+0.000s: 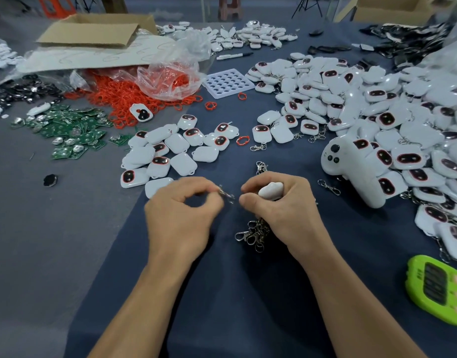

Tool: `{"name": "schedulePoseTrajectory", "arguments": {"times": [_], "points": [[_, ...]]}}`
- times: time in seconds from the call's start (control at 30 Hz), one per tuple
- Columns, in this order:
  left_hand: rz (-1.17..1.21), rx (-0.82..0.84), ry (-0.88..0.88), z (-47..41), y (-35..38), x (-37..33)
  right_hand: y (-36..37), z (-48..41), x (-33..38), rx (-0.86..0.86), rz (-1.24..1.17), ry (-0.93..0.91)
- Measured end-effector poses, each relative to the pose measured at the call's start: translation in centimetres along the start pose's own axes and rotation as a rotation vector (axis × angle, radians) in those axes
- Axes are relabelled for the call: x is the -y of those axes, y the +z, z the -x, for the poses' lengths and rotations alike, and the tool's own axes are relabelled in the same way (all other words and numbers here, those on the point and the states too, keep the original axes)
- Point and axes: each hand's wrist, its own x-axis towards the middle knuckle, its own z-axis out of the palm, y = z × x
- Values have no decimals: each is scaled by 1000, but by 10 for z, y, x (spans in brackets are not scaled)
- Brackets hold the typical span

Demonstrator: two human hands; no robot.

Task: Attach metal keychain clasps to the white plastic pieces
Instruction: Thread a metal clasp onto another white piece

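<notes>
While keychain clasp (pixel 226 195) is pinched in left hand (pixel 181 215), white plastic piece (pixel 270 190) is gripped in right hand (pixel 281 205); threading judged pending.

Bare surface (pixel 237 293) is found open between the forearms. Ahead of the left hand (pixel 186 210) and right hand (pixel 281 202), a lane is seen between the small group of white pieces (pixel 157 153) and the big heap (pixel 377 107), dotted with stray clasps (pixel 261 166). Rightward passage is blocked by a white controller (pixel 351 171) and green timer (pixel 439 288). Leftward, only a black disc (pixel 50 180) is met.
</notes>
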Motion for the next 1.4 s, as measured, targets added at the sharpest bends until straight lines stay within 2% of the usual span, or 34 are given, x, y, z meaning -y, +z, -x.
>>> {"name": "schedulePoseTrajectory", "arguments": {"times": [0.07,0.17,0.23,0.33,0.43,0.67,0.73,0.8,0.87,0.93,0.97,1.07,1.17,1.3,1.4], "points": [[-46,-159,-34,-10,-7,0,0,-2,-1,-61,-26,30],[-413,-218,181,-28,-15,3,1,-4,-3,-83,4,20],[-663,-147,326,-31,-12,4,2,-7,-5,-104,12,26],[-854,75,348,-22,3,0,3,-9,-7,-154,13,35],[-860,225,381,-18,13,4,1,-10,-11,-190,135,-22],[-805,240,470,-18,15,10,5,-9,-16,-197,276,-45],[-754,151,361,-19,14,11,3,-9,-17,-186,260,-34],[-656,-15,119,-24,11,9,1,-9,-16,-158,239,-23],[-619,-191,-30,-31,6,12,1,-8,-15,-139,229,-19],[-714,-283,-51,-35,0,13,1,-7,-15,-130,241,-27],[-780,-278,-23,-35,-1,13,2,-7,-15,-129,250,-32],[-950,-67,229,-23,6,3,2,-6,-14,-137,285,-39],[-913,172,473,-13,14,3,3,-7,-13,-128,237,-35],[-651,281,406,-17,15,11,4,-7,-12,-146,187,-35],[-562,328,465,-16,16,10,5,-7,-13,-144,211,-25]]}}
